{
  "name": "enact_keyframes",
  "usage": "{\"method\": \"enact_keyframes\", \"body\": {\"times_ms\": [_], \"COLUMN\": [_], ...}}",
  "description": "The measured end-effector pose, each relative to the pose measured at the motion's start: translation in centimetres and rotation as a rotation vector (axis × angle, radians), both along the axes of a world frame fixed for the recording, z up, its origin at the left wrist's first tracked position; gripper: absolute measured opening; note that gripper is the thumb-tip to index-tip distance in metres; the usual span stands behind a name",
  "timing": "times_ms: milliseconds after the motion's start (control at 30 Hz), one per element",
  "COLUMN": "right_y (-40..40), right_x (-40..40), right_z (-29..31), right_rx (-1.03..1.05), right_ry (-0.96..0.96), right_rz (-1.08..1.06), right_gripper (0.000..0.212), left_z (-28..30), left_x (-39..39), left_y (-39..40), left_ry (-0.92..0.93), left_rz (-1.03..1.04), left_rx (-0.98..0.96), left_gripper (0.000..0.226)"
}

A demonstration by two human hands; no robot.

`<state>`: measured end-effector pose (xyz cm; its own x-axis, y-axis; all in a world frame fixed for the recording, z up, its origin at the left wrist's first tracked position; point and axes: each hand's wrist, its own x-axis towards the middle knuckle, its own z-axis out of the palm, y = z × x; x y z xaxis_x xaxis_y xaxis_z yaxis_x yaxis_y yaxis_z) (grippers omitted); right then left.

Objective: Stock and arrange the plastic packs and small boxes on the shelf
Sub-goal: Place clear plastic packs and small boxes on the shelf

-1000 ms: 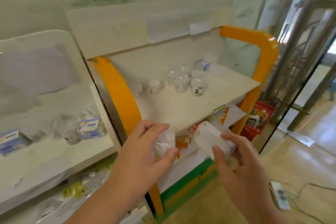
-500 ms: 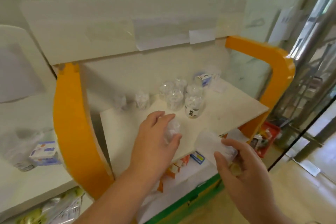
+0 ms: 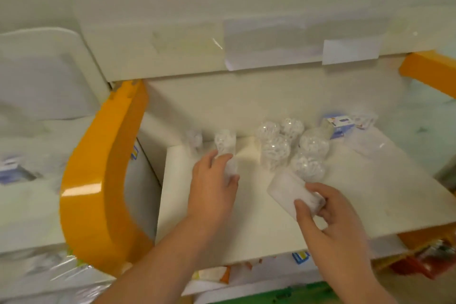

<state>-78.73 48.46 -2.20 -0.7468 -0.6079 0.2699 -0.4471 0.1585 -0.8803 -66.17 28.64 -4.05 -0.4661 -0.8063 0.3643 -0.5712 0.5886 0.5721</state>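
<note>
My left hand [image 3: 212,190] is closed around a small clear plastic pack [image 3: 230,168], held just above the white shelf board [image 3: 370,192] near its left rear. My right hand [image 3: 330,219] grips a flat whitish plastic pack [image 3: 286,187] over the front middle of the board. Behind my hands stand several clear plastic packs [image 3: 274,150] in a loose cluster, with one more [image 3: 223,140] right behind my left hand. A small blue-and-white box [image 3: 339,124] lies at the back right.
Orange side frames [image 3: 98,180] bound the shelf on the left and on the right [image 3: 429,71]. A white header panel [image 3: 246,32] overhangs the shelf. A neighbouring shelf at the left holds a blue box [image 3: 12,170]. Coloured packs [image 3: 424,261] sit on the level below.
Both hands have moved forward from the shelf's front edge to above the board, each carrying its pack. My view has come closer and tilted down.
</note>
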Motion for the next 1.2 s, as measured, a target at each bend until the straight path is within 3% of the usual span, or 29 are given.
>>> {"method": "enact_keyframes", "body": {"times_ms": [267,433,500,667,833,1033,1200], "right_y": [-1.6,-1.3,-0.9,0.9,2.3,3.5,3.5], "right_x": [-5.0,-9.6,-11.7,-16.5,-20.8,-26.2,-28.6], "right_z": [-1.0,-0.4,-0.1,-0.1,-0.5,-2.5,-4.2], "right_rx": [-0.082,-0.111,-0.113,-0.167,-0.193,-0.080,0.045], "right_ry": [-0.036,-0.020,-0.036,-0.138,-0.120,0.071,0.161], "right_rz": [0.226,0.276,0.273,0.207,0.179,0.051,0.096], "right_gripper": [0.037,0.035,0.036,0.045,0.043,0.037,0.035], "left_z": [-1.1,-0.2,0.7,3.3,5.4,6.0,5.7], "left_x": [-2.5,-3.2,-3.3,-5.2,-8.7,-12.7,-15.3], "left_y": [-1.8,-0.4,1.1,5.7,8.7,10.5,11.5], "left_ry": [-0.008,-0.089,-0.102,-0.164,-0.113,-0.081,-0.118], "left_rz": [0.173,0.313,0.348,0.274,0.246,0.166,0.129], "left_rx": [0.076,0.131,0.071,-0.158,-0.209,-0.194,-0.172], "left_gripper": [0.054,0.077,0.081,0.068,0.064,0.063,0.062]}}
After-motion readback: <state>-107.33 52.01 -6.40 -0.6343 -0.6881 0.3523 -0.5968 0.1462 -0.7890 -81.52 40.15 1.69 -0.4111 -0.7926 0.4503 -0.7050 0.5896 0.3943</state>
